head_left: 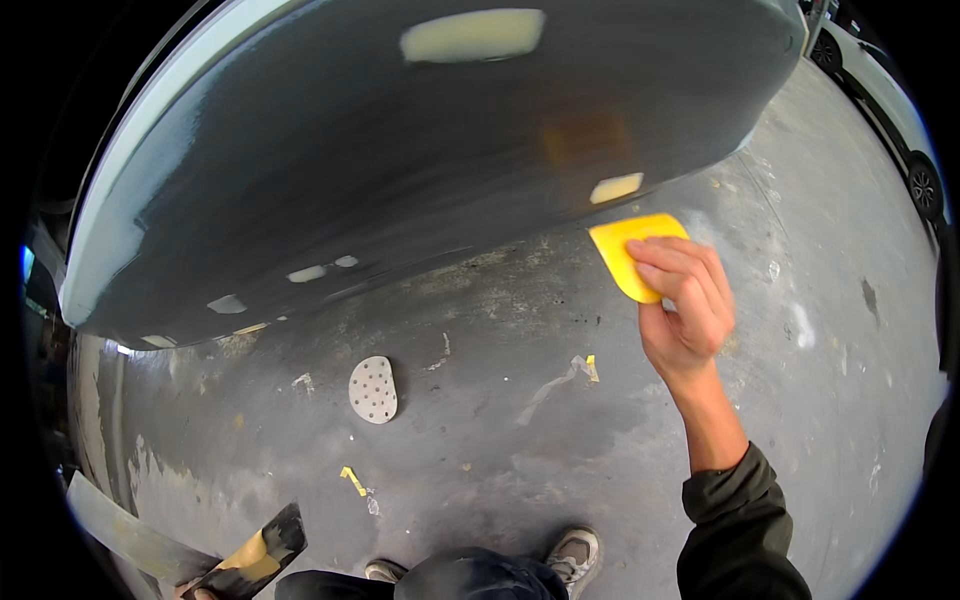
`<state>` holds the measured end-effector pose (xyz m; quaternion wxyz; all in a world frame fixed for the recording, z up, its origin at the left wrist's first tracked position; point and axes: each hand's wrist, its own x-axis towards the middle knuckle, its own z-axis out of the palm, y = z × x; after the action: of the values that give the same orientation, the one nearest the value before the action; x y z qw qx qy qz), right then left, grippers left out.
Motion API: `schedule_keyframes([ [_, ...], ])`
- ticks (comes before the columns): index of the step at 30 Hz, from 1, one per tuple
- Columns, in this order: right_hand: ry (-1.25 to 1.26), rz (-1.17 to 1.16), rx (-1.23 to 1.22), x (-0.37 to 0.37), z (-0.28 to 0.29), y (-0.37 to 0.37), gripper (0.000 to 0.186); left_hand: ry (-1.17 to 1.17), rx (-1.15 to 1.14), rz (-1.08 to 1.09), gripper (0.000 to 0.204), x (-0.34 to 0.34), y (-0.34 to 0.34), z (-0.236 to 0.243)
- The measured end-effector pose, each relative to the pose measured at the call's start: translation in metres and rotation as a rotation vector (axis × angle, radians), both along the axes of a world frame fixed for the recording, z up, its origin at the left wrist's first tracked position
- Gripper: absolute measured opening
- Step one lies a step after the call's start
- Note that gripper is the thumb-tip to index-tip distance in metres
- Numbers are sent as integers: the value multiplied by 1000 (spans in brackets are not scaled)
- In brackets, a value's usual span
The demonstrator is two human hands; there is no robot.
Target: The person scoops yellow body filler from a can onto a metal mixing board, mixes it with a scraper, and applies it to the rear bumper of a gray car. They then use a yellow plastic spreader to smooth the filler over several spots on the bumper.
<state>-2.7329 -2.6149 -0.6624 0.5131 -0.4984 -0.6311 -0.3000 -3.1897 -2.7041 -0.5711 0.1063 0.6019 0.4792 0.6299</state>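
Observation:
My right hand (688,285) pinches a flat yellow putty spreader (622,262) with rounded corners. The spreader is just below the lower edge of a dark grey car panel (330,150), close to a pale filler patch (616,188). In the bottom left corner, a little of my left hand (205,594) shows, closed on a dark putty board (287,535) with a smear of tan putty (250,558). Most of that hand is cut off by the frame. Beside the board extends a long greyish flat strip (135,525); whether I hold it too I cannot tell.
More filler patches mark the panel, a large one (472,36) near its top. On the grey concrete floor (480,420) lie a folded sanding disc (373,390) with holes and scraps of yellow tape (352,481). My shoe (573,560) is below. A white car (880,95) stands far right.

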Motion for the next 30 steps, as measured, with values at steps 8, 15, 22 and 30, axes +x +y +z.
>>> schedule_keyframes([
  [8,816,242,-163,-69,-44,-25,21,74,16,147,16,5,-7,3],
  [15,795,525,-234,-114,-30,1,22,36,71,150,12,0,-19,-1],
  [22,675,354,-86,-153,-22,29,27,-18,45,74,9,-22,-18,-5],
  [30,519,278,-211,-192,-9,28,25,-86,65,-12,15,-47,-13,-20],
])
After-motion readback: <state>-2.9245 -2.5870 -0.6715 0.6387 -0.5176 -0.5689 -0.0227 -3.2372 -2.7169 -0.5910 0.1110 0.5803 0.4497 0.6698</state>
